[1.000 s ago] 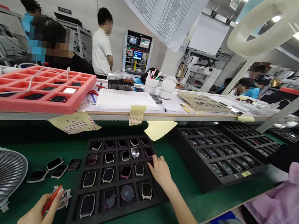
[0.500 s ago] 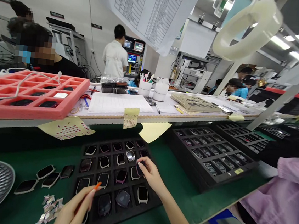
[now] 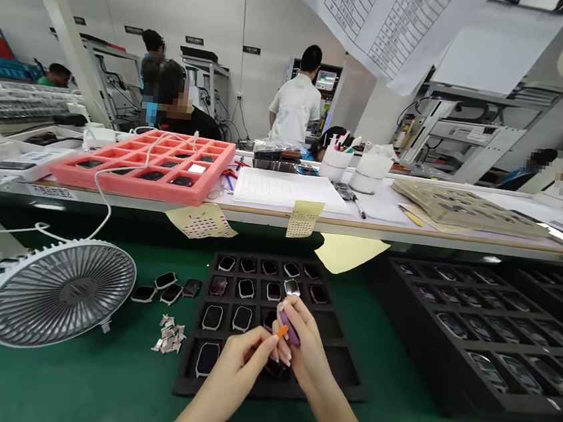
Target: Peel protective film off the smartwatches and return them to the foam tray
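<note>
Above a black foam tray (image 3: 193, 378) of square-faced watches, my two hands meet. My right hand (image 3: 308, 348) is closed around a purple watch (image 3: 291, 330), held tilted nearly edge-on, its face hidden from me. In a pinch of thumb and fingers, my left hand (image 3: 242, 358) has a small orange stick (image 3: 282, 330). Its orange end lies against or just in front of the purple watch; I cannot tell whether they touch. Beneath the hands, some compartments are hidden. A light-framed watch (image 3: 243, 318) sits in the tray close to my left hand.
Loose watches (image 3: 171, 293) and a pile of small pale scraps (image 3: 168, 335) lie left of the tray, beside a round fan (image 3: 76, 290). Stacked black trays (image 3: 427, 360) stand right. A shelf (image 3: 261, 217) crosses ahead, bearing a pink foam tray (image 3: 192, 195). Co-workers are beyond.
The view has swung left, bringing the whole fan in. My right hand has lifted the purple watch from the tray, and both hands have come together at the orange stick.
</note>
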`<state>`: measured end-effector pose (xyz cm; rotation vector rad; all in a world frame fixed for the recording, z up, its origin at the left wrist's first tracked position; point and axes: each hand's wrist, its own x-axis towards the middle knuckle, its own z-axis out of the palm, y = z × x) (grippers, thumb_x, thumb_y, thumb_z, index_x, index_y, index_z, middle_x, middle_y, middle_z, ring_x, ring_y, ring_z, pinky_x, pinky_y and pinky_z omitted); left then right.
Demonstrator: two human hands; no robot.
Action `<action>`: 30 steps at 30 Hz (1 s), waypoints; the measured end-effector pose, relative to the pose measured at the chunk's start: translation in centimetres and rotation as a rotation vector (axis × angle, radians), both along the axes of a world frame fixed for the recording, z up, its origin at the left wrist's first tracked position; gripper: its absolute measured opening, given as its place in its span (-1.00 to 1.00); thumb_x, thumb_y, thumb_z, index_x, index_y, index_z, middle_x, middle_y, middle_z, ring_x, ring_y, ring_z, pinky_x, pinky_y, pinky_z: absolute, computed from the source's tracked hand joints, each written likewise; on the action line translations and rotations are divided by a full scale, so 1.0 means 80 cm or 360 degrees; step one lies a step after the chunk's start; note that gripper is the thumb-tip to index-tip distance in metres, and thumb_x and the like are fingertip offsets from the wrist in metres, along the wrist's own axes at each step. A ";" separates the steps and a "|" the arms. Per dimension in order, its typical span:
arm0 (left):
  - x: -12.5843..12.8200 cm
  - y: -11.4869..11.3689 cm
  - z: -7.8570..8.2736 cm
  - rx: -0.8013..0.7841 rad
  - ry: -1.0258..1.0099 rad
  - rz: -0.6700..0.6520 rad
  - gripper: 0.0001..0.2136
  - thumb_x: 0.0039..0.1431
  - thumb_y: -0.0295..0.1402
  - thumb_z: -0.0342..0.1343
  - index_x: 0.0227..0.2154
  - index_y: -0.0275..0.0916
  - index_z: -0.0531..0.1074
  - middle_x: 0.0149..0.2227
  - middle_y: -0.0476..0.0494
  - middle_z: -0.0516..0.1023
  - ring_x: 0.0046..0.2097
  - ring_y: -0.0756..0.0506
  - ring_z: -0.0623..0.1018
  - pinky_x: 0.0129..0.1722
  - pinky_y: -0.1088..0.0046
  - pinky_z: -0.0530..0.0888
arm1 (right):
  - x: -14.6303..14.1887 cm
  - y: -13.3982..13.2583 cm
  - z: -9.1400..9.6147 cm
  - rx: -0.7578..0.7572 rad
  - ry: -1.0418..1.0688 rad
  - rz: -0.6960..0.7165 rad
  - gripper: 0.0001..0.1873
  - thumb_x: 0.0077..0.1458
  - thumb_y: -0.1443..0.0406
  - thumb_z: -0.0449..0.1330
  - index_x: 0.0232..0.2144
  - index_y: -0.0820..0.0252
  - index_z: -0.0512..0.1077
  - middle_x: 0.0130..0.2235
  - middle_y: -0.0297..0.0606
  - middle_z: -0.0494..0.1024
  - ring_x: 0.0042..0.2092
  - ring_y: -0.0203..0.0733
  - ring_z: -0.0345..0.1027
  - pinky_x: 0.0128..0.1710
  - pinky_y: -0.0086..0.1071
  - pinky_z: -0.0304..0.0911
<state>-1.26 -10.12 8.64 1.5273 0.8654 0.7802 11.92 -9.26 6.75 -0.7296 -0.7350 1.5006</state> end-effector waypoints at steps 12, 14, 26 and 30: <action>-0.005 0.001 0.001 0.0046 0.0050 -0.0003 -0.63 0.24 -0.17 -0.08 -0.48 -0.33 0.46 -0.55 -0.01 0.32 -0.54 0.09 0.14 -0.56 0.58 0.10 | -0.002 -0.004 0.006 0.0111 -0.0068 0.0005 -0.75 0.18 0.16 0.14 -0.42 0.15 0.20 -0.66 -0.53 0.27 -0.74 -0.49 -0.01 -0.74 -0.57 -0.01; -0.005 0.000 0.000 0.0031 0.0005 -0.0002 -0.63 0.24 -0.16 -0.08 -0.48 -0.34 0.46 -0.59 0.02 0.26 -0.56 0.09 0.13 -0.56 0.58 0.09 | -0.003 -0.004 0.006 0.0083 0.0011 0.0045 -0.75 0.18 0.16 0.13 -0.43 0.16 0.19 -0.66 -0.54 0.24 -0.75 -0.50 -0.03 -0.77 -0.58 -0.08; -0.012 0.006 -0.011 -0.0018 0.0077 0.0027 -0.60 0.21 -0.11 -0.07 -0.46 -0.35 0.46 -0.62 0.03 0.19 -0.56 0.08 0.13 -0.57 0.55 0.06 | -0.001 -0.003 0.003 0.0193 -0.0397 -0.0140 -0.69 0.15 0.14 0.17 -0.45 0.19 0.18 -0.66 -0.56 0.19 -0.74 -0.57 -0.02 -0.73 -0.64 -0.10; -0.010 0.006 -0.013 -0.0085 -0.0057 -0.0019 -0.57 0.17 -0.06 -0.05 -0.50 -0.38 0.45 -0.67 0.05 0.16 -0.60 0.09 0.13 -0.58 0.55 0.07 | -0.005 -0.002 0.003 0.0008 0.0092 0.0228 -0.71 0.14 0.13 0.17 -0.42 0.14 0.16 -0.67 -0.60 0.13 -0.76 -0.57 -0.23 -0.80 -0.65 -0.23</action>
